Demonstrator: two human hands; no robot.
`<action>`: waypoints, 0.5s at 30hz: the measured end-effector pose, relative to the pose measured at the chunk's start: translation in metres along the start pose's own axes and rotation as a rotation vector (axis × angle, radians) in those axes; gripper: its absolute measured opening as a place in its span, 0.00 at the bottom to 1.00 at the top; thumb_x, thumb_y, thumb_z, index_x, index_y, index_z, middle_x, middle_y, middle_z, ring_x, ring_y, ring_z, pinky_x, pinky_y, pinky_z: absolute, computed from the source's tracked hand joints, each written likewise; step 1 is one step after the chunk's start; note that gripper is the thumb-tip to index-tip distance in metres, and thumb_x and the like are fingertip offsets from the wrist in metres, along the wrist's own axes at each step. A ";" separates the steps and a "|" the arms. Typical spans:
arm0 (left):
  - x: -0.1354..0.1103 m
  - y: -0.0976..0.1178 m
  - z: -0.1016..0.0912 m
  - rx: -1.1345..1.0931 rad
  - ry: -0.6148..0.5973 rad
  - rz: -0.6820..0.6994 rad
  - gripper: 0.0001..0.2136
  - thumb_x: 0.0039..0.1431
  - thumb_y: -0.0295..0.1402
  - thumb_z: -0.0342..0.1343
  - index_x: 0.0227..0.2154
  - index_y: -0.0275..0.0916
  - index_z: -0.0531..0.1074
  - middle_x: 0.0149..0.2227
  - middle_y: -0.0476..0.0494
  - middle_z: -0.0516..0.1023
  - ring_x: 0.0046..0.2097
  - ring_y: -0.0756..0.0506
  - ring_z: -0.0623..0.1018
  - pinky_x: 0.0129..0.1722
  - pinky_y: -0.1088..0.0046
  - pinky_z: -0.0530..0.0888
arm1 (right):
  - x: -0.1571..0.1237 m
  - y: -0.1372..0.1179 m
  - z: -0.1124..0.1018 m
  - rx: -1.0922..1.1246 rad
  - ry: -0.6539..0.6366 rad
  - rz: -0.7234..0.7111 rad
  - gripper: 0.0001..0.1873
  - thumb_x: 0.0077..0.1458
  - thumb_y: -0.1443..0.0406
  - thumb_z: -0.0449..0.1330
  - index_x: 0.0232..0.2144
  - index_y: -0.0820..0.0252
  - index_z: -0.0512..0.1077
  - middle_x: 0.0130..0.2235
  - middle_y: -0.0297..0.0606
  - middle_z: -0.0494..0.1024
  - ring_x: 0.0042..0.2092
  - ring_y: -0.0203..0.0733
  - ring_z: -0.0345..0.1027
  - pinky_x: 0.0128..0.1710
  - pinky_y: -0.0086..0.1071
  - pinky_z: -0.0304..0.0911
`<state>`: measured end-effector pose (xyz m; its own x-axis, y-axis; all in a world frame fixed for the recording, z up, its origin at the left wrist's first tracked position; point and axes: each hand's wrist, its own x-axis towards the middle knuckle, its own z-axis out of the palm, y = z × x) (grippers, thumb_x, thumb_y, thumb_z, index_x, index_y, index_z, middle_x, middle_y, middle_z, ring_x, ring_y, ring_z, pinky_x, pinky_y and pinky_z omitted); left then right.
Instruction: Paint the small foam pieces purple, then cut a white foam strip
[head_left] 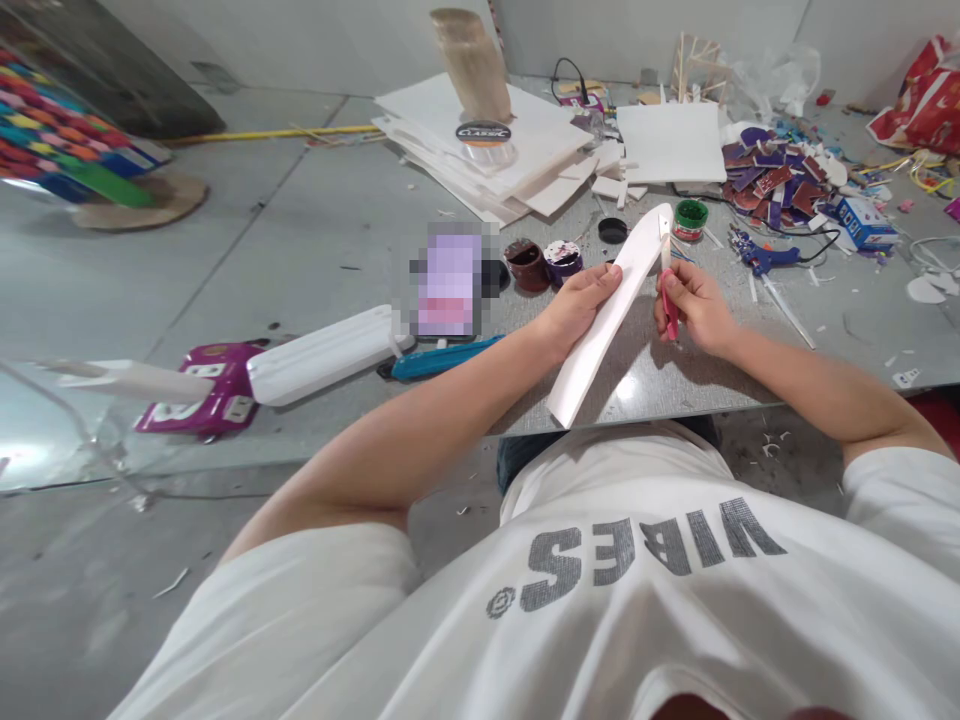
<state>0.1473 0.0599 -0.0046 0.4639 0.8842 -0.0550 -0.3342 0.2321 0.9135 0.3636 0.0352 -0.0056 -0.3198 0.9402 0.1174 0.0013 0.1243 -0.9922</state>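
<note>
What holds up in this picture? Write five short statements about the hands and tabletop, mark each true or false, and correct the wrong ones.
1. The left hand holds a long white piece. True.
2. The right hand grips a red cutter. True.
3. The cutter's blade is at the white piece's near end. False: it is at the far end.
4. A blue glue gun lies right of the green jar. True.
5. The green jar is closed. False: it stands open.
</note>
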 end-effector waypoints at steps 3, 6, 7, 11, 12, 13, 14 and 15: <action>0.000 0.001 -0.001 -0.005 0.009 -0.018 0.25 0.62 0.55 0.78 0.39 0.37 0.77 0.22 0.54 0.74 0.19 0.53 0.70 0.19 0.77 0.67 | -0.001 -0.001 0.001 -0.005 -0.008 0.007 0.33 0.65 0.30 0.64 0.40 0.48 0.63 0.24 0.29 0.77 0.20 0.42 0.69 0.21 0.40 0.70; 0.000 0.002 -0.003 0.015 0.013 -0.030 0.26 0.63 0.56 0.77 0.40 0.38 0.78 0.22 0.54 0.75 0.19 0.53 0.71 0.19 0.77 0.67 | -0.002 -0.002 0.002 -0.012 -0.018 0.007 0.32 0.66 0.30 0.64 0.39 0.47 0.64 0.23 0.29 0.77 0.20 0.43 0.70 0.22 0.41 0.70; 0.000 0.002 -0.003 0.023 0.018 -0.032 0.25 0.63 0.56 0.77 0.40 0.38 0.77 0.22 0.54 0.75 0.19 0.52 0.72 0.19 0.77 0.67 | -0.003 -0.002 0.003 -0.017 -0.023 0.008 0.32 0.66 0.31 0.64 0.39 0.47 0.64 0.23 0.29 0.77 0.20 0.44 0.70 0.22 0.41 0.70; 0.000 0.003 -0.004 0.033 0.033 -0.037 0.25 0.66 0.57 0.74 0.39 0.40 0.76 0.21 0.54 0.74 0.19 0.52 0.72 0.19 0.77 0.67 | -0.004 -0.003 0.003 -0.039 -0.033 0.017 0.31 0.67 0.31 0.64 0.38 0.47 0.64 0.24 0.30 0.78 0.20 0.44 0.69 0.22 0.42 0.71; 0.000 0.004 -0.004 0.033 0.034 -0.037 0.25 0.66 0.57 0.74 0.38 0.40 0.75 0.21 0.54 0.73 0.19 0.51 0.72 0.19 0.77 0.67 | -0.003 -0.004 0.003 -0.044 -0.037 0.018 0.31 0.67 0.31 0.63 0.37 0.47 0.64 0.24 0.30 0.78 0.20 0.44 0.69 0.22 0.42 0.71; 0.000 0.004 -0.004 0.034 0.036 -0.034 0.25 0.66 0.58 0.74 0.38 0.41 0.75 0.21 0.54 0.73 0.19 0.51 0.72 0.19 0.76 0.67 | -0.003 -0.004 0.002 -0.049 -0.045 0.018 0.31 0.67 0.31 0.63 0.37 0.48 0.64 0.23 0.31 0.78 0.20 0.43 0.70 0.21 0.41 0.71; 0.000 0.004 -0.004 0.036 0.041 -0.029 0.24 0.66 0.57 0.74 0.38 0.41 0.75 0.21 0.54 0.73 0.19 0.51 0.73 0.19 0.76 0.67 | -0.003 -0.003 0.002 -0.053 -0.057 0.017 0.31 0.68 0.31 0.63 0.37 0.48 0.64 0.23 0.31 0.78 0.20 0.43 0.70 0.21 0.40 0.70; 0.000 0.005 -0.004 0.040 0.048 -0.025 0.24 0.66 0.57 0.74 0.37 0.41 0.74 0.21 0.54 0.73 0.19 0.50 0.73 0.19 0.76 0.68 | -0.003 -0.003 0.001 -0.054 -0.074 0.018 0.31 0.68 0.31 0.62 0.37 0.48 0.64 0.23 0.31 0.78 0.20 0.43 0.71 0.21 0.39 0.69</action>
<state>0.1421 0.0623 -0.0020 0.4319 0.8968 -0.0963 -0.2896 0.2390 0.9268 0.3635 0.0314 -0.0033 -0.3884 0.9167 0.0944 0.0585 0.1267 -0.9902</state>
